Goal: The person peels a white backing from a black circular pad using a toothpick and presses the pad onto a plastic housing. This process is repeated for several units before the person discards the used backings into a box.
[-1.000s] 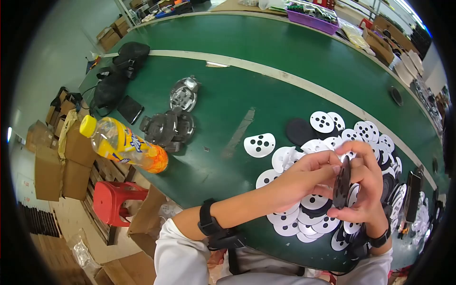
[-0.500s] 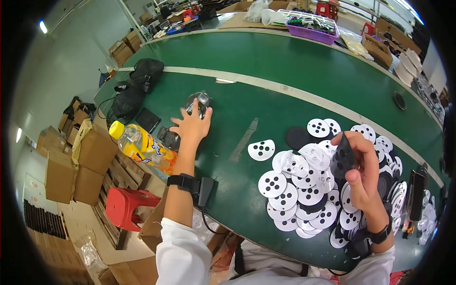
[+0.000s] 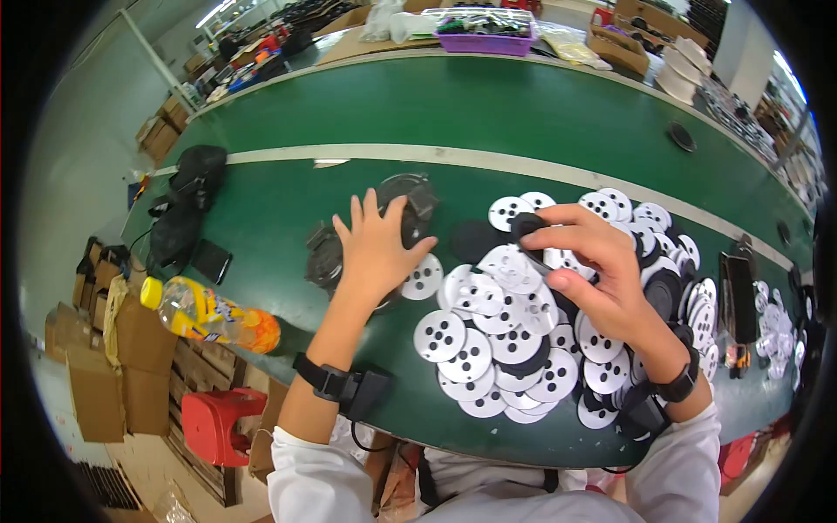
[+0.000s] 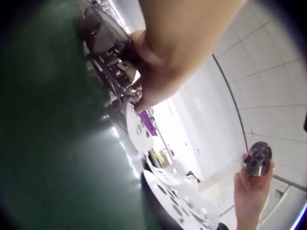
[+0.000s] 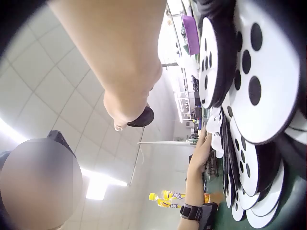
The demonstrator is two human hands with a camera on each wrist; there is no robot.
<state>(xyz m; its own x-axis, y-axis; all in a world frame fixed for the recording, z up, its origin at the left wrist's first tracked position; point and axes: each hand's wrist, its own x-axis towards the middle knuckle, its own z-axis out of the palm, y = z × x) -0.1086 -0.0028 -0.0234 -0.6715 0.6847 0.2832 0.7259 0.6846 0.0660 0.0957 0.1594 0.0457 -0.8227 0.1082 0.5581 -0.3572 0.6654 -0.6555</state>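
Observation:
In the head view my left hand [image 3: 379, 248] lies with spread fingers over two dark, see-through plastic assemblies, one [image 3: 410, 196] beyond the fingertips and another [image 3: 324, 257] on its left. The left wrist view shows the fingers against an assembly [image 4: 103, 33]. My right hand [image 3: 602, 270] pinches a dark disc [image 3: 526, 228] between thumb and fingers, above the pile of white discs [image 3: 516, 344]. Several round holes show in this disc [image 4: 259, 159] in the left wrist view. A white disc [image 3: 424, 277] lies beside my left thumb.
An orange-labelled bottle [image 3: 214, 318] lies at the table's left edge, near a black phone-like object [image 3: 211, 261] and a black bag [image 3: 179, 209]. More white and black discs spread to the right, with a long black object [image 3: 739, 298]. A purple basket [image 3: 485, 42] stands beyond the table.
My left hand left the dark disc, reached over to the assemblies and has shifted them rightward, closer to the white discs. My right hand has kept the dark disc and turned it. The head view has swung.

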